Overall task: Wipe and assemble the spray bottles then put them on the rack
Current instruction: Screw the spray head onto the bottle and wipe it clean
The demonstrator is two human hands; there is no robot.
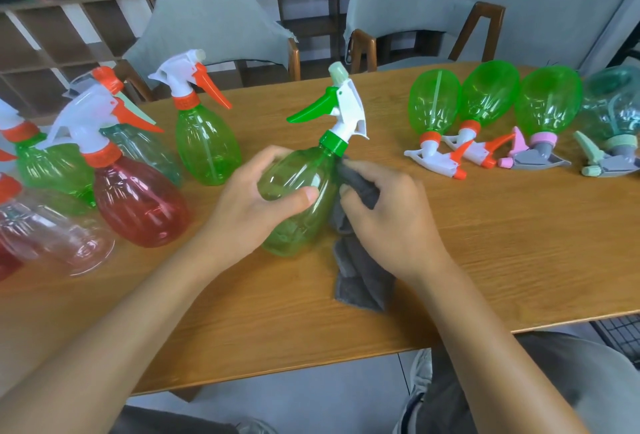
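Wiping looks to be the step in hand: the left hand (258, 191) wraps its fingers and thumb round the belly of a green spray bottle (298, 198), tilting it up off the wooden table (485, 243) near the front middle so its side is open to the cloth. The right hand (388, 211) bunches a grey cloth (360, 260) in curled fingers and presses it against the bottle's right flank just below the green collar, while the loose end of the cloth trails onto the table. Its trigger head (343, 107) is already on, green lever pointing left, so this bottle seems assembled. Upright bottles with orange collars (204, 142) stand grouped at the left, probably the finished ones kept out of the way. Four more bottles (491, 101) lie on their sides at the right, heads toward the person, likely waiting their turn within easy reach. No rack can be clearly made out.
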